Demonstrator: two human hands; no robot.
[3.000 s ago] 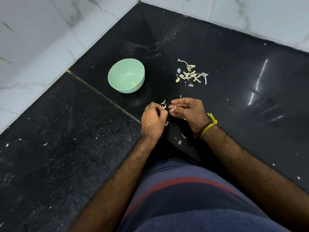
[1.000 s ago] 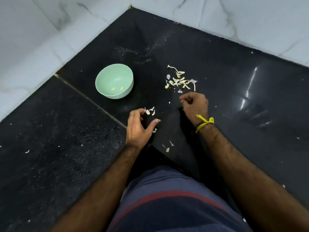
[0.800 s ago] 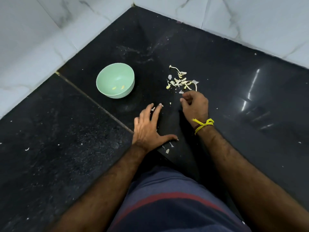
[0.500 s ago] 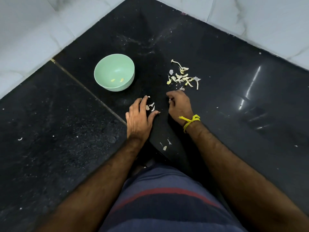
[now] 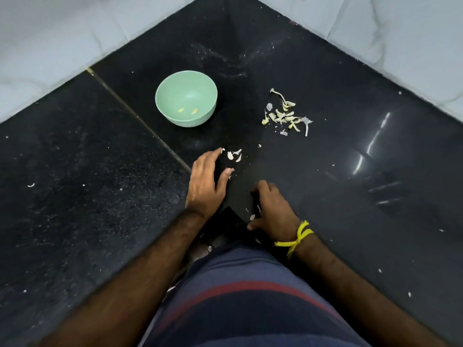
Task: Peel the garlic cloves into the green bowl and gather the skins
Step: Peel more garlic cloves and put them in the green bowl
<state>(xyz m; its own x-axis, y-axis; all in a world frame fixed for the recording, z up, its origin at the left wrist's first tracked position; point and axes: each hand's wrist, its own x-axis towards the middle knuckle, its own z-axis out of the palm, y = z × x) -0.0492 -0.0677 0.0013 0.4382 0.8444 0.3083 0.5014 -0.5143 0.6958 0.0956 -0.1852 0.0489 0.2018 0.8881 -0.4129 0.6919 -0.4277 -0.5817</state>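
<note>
Moved: right hand [image 5: 274, 209] slid back toward the body, now by skin bits [image 5: 252, 217].
Left hand [image 5: 206, 180]: fingers spread, resting beside loose skins [image 5: 234, 155].
Green bowl [image 5: 186, 98]: two peeled cloves [image 5: 187, 110] inside.
Right fingers: curled, can't tell if gripping.

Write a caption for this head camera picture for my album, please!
Two hands sweep garlic skins together on black counter beside green bowl.
</note>
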